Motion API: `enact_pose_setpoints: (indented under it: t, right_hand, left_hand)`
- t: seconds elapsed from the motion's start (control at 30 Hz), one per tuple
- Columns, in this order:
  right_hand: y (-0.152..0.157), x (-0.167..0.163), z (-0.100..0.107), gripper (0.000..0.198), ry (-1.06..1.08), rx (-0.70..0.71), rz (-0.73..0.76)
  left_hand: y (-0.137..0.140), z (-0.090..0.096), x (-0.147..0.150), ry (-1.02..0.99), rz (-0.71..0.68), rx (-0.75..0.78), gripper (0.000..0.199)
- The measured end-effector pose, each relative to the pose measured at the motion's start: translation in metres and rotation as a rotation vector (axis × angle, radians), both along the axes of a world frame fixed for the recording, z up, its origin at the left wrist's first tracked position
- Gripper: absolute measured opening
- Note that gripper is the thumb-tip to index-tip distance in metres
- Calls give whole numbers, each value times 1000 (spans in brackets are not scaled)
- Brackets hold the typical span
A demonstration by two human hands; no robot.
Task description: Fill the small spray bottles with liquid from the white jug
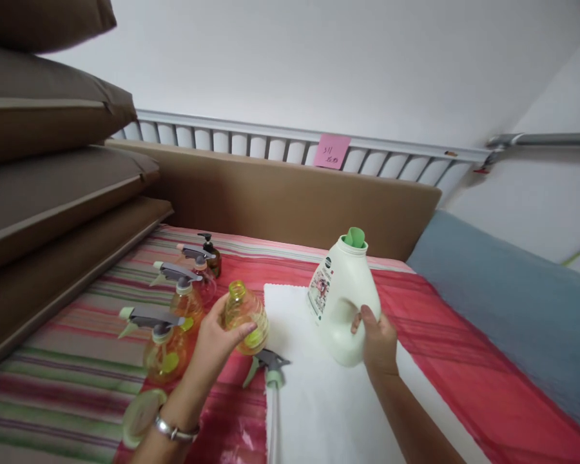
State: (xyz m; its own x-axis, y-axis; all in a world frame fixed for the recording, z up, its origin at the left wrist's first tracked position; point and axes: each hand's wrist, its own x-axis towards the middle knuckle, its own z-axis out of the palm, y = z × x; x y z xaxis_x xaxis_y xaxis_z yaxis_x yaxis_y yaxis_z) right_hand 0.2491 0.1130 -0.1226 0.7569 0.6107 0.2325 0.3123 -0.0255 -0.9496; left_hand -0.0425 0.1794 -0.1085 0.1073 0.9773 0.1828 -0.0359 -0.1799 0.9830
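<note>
My left hand (227, 335) is wrapped round a clear yellow bottle (246, 312) whose neck has no top on it. The fingers of my right hand (379, 335) close on the handle of a large pale jug (348, 296). That jug has a printed label on its left side and a green spout in its open mouth. It stands tilted or upright over the white cloth (338, 412); I cannot tell whether its base touches. Below the yellow bottle lies a grey trigger sprayer head (272, 364) with a long tube.
Several spray bottles (167, 354) and a dark pump bottle (212, 254) line up on the left. Near my left wrist lies a pale green round lid (142, 412). Stacked brown cushions (53, 180) rise at left, a brown board (270, 200) behind, a blue-grey padded surface (507, 303) at right.
</note>
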Motion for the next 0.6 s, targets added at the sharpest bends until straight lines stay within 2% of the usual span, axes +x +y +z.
enact_pose_setpoints:
  t: [0.13, 0.2, 0.27, 0.33, 0.37, 0.43, 0.47, 0.53, 0.6]
  right_hand:
    - [-15, 7, 7, 40, -96, -102, 39]
    - [-30, 6, 15, 40, -161, -85, -12]
    - [-49, -2, 19, 50, -222, -18, -126]
    - [-65, -18, 17, 51, -249, -51, -126]
    - [-69, -29, 13, 47, -246, -123, -49]
    - [-70, -55, 3, 37, -214, -349, 261]
    - [-66, -68, -3, 32, -202, -405, 372]
    - [-52, -94, -14, 27, -201, -460, 494]
    - [-34, -116, -21, 27, -238, -487, 547]
  left_hand:
    - [-2, 4, 2, 6, 31, 46, 61]
    - [-5, 5, 2, 9, 55, 66, 61]
    - [-6, 6, 2, 9, 77, 81, 62]
    - [-8, 6, 2, 12, 83, 101, 62]
    - [-8, 6, 2, 14, 77, 112, 62]
    - [-9, 6, 1, 25, 74, 130, 62]
    - [-10, 6, 1, 32, 78, 140, 62]
    - [-12, 7, 0, 41, 92, 152, 61]
    - [-14, 9, -2, 36, 106, 153, 60]
